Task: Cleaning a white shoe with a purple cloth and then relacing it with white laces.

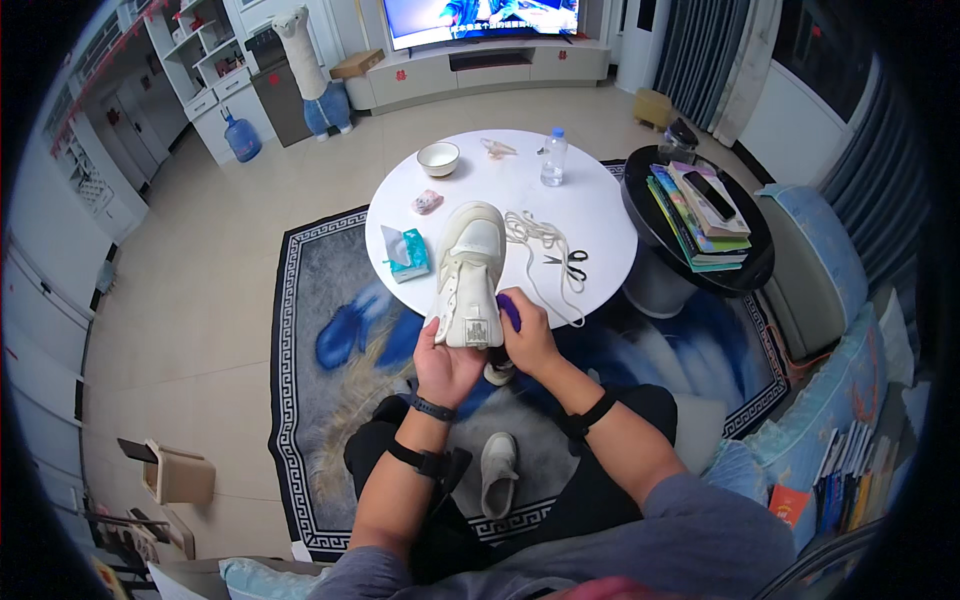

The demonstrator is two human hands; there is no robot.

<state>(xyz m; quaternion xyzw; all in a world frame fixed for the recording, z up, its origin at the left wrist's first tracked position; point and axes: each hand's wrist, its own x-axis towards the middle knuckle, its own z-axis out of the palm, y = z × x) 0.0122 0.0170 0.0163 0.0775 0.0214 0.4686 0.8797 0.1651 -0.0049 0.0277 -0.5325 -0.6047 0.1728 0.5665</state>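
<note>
A white sneaker point(466, 259) without laces is held up over the near edge of the round white table point(600, 217), toe pointing away from me. My left hand point(448, 367) supports it from below at the ankle end, palm up. In my right hand point(531, 334) is a purple cloth or pad point(508, 309), pressed to the shoe's right side; its full shape is hidden by my fingers. Loose white shoelaces point(541, 232) lie in a tangle right of the shoe, beside black-handled scissors point(574, 264).
On the table also stand a tissue pack point(409, 256), a small wrapped item point(427, 202), a bowl point(438, 160) and a water bottle point(553, 159). A black side table point(754, 274) to the right carries stacked books point(694, 217) and a phone point(709, 196). A pale shoe point(499, 474) rests on the rug between my legs.
</note>
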